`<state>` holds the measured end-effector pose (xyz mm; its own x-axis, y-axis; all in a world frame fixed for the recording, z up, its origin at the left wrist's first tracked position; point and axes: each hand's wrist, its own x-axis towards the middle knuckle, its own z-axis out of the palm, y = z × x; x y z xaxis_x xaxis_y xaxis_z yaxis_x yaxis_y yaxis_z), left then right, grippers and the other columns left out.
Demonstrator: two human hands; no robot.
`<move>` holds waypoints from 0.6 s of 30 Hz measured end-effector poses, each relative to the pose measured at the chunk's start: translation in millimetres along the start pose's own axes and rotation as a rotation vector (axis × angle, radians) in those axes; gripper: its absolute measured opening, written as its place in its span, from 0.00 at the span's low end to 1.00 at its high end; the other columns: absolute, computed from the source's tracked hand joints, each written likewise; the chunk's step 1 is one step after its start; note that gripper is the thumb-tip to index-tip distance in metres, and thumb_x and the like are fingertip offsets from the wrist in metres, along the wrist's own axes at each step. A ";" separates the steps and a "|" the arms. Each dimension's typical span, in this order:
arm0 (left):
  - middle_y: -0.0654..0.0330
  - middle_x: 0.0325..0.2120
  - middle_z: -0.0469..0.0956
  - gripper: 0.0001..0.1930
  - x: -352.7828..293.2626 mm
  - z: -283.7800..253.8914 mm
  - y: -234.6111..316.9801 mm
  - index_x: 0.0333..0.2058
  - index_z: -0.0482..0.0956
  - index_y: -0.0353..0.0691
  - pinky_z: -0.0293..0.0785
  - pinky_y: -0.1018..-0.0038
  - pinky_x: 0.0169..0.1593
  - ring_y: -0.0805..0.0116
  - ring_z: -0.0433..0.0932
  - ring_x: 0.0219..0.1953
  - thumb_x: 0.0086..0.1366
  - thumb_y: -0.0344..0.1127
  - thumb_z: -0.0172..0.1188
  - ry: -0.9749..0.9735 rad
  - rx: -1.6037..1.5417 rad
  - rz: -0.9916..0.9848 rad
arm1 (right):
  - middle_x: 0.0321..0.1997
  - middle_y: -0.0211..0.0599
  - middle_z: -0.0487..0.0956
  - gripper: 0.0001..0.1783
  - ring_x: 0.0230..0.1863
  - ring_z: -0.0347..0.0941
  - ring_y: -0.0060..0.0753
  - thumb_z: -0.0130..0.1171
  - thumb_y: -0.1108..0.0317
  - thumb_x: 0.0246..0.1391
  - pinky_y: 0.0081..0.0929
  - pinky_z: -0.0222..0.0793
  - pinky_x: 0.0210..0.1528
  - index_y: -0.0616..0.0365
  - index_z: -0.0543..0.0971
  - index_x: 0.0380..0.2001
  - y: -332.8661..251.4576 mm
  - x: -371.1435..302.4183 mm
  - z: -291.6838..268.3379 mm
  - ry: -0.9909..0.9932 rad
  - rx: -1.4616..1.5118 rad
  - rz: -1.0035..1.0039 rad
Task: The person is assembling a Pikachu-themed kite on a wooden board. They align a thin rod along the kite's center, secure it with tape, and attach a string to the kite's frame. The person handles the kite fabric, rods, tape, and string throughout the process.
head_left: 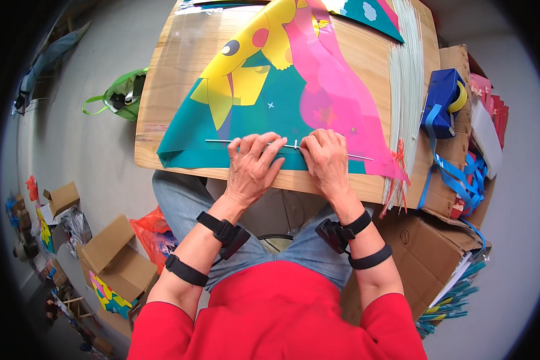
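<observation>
A triangular kite sheet (246,120), printed with a yellow cartoon figure on teal and pink, lies on the wooden table with its wide side toward me. Across its near part runs a thin white rod (219,141), with a small white fitting (295,144) near its middle. My left hand (252,168) bends its fingers over the rod just left of the fitting. On the other side, my right hand (329,161) pinches the rod close to the fitting. The fingers hide parts of the rod.
A bundle of thin pale rods (405,90) with red ties lies along the table's right side. Beyond it are a blue tape dispenser (441,99), blue strapping (456,177) and cardboard boxes (411,255). Another printed sheet (372,18) lies at the far edge. A green bag (123,99) stands left.
</observation>
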<state>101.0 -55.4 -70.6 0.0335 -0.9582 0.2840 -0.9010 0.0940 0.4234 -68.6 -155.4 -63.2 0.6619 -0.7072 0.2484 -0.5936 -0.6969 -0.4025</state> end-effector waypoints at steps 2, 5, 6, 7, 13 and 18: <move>0.68 0.49 0.74 0.26 22.0 -4.3 9.7 0.55 0.76 0.51 0.56 0.63 0.58 0.67 0.70 0.52 0.56 0.38 0.69 -0.003 -0.097 -0.119 | 0.33 0.31 0.74 0.07 0.39 0.71 0.37 0.66 0.70 0.48 0.37 0.63 0.48 0.52 0.76 0.30 2.4 -2.1 1.7 0.021 -0.009 0.004; 0.66 0.45 0.74 0.22 32.7 5.5 9.8 0.49 0.79 0.51 0.56 0.63 0.58 0.65 0.70 0.52 0.54 0.38 0.71 -0.065 -0.114 -0.092 | 0.33 0.32 0.73 0.07 0.39 0.71 0.37 0.65 0.69 0.49 0.38 0.62 0.48 0.52 0.76 0.30 3.6 -3.6 5.5 0.033 0.000 0.007; 0.66 0.44 0.74 0.21 33.7 9.0 10.1 0.48 0.80 0.51 0.56 0.63 0.57 0.64 0.70 0.52 0.53 0.37 0.71 -0.089 -0.120 -0.084 | 0.33 0.32 0.73 0.07 0.39 0.71 0.37 0.65 0.69 0.50 0.38 0.61 0.49 0.52 0.76 0.30 3.5 -3.6 5.7 0.033 0.005 0.010; 0.66 0.43 0.74 0.20 33.2 10.8 9.2 0.46 0.80 0.51 0.57 0.63 0.56 0.64 0.69 0.52 0.52 0.37 0.71 -0.060 -0.135 -0.097 | 0.33 0.32 0.73 0.07 0.39 0.71 0.37 0.65 0.69 0.49 0.38 0.61 0.49 0.52 0.76 0.30 3.2 -3.1 5.5 0.032 0.008 0.015; 0.62 0.48 0.73 0.26 30.8 15.1 4.3 0.50 0.77 0.48 0.61 0.62 0.55 0.60 0.70 0.52 0.50 0.36 0.72 -0.008 -0.246 -0.146 | 0.33 0.32 0.74 0.07 0.40 0.71 0.37 0.66 0.69 0.49 0.41 0.61 0.51 0.52 0.77 0.30 -0.5 -2.2 4.0 0.030 0.009 0.075; 0.61 0.48 0.73 0.29 30.1 14.2 3.5 0.51 0.75 0.46 0.61 0.62 0.56 0.59 0.70 0.53 0.49 0.36 0.73 -0.007 -0.263 -0.167 | 0.34 0.32 0.74 0.07 0.42 0.72 0.37 0.66 0.69 0.49 0.43 0.60 0.54 0.52 0.77 0.30 -1.5 0.6 4.4 0.007 -0.016 0.077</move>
<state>92.7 -87.7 -72.8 0.1678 -0.9681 0.1862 -0.7407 0.0008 0.6719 -65.3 -154.3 -66.4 0.6108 -0.7597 0.2232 -0.6501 -0.6421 -0.4064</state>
